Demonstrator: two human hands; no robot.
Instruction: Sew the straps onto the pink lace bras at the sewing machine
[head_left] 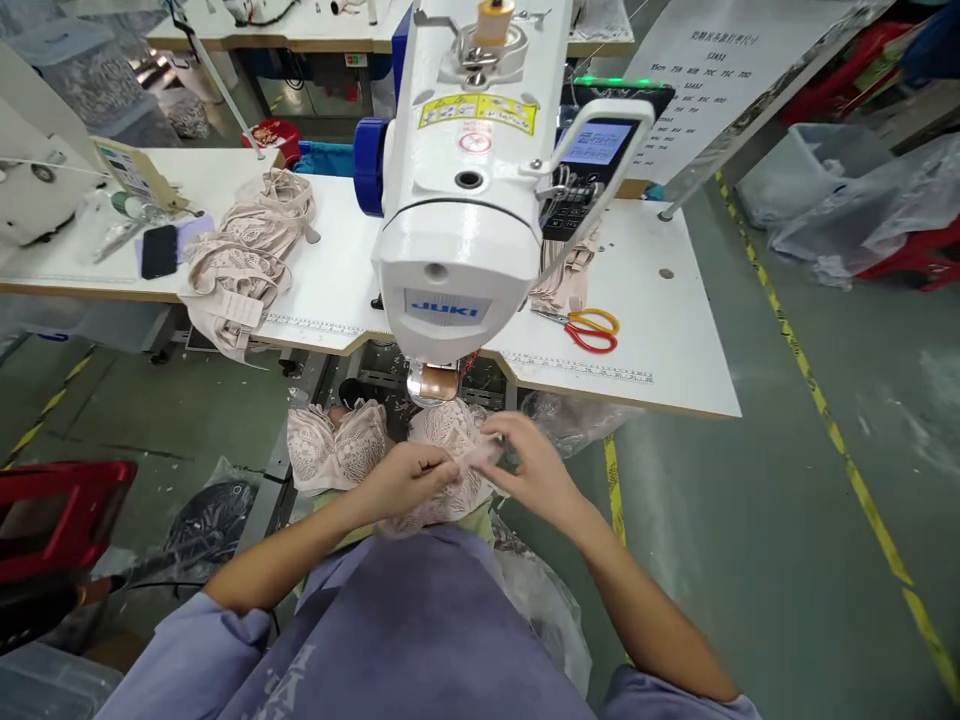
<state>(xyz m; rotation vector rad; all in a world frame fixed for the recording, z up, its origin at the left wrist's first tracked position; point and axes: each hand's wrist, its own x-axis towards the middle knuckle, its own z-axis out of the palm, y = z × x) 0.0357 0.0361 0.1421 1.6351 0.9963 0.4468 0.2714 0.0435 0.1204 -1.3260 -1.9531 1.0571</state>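
Observation:
A pale pink lace bra [442, 430] lies in the lap, just below the sewing machine's head. My left hand [416, 475] is closed, pinching the thin edge of this bra between thumb and forefinger. On the other side, my right hand [536, 475] has its curved fingers about a sheer, blurred part of the same bra, thumb and forefinger a little apart. Another pale lace bra [337, 445] rests to the left of my left hand, its two moulded cups facing up. Above both hands stands the white sewing machine [454, 260], whose needle area is hidden from this angle.
Red-and-yellow-handled thread snips [592, 328] lie on the white table [660, 330], beside a stack of beige straps [566, 275]. A heap of beige bras [244, 250] hangs over the table's left edge near a phone [159, 252]. At left stands a red stool [67, 520].

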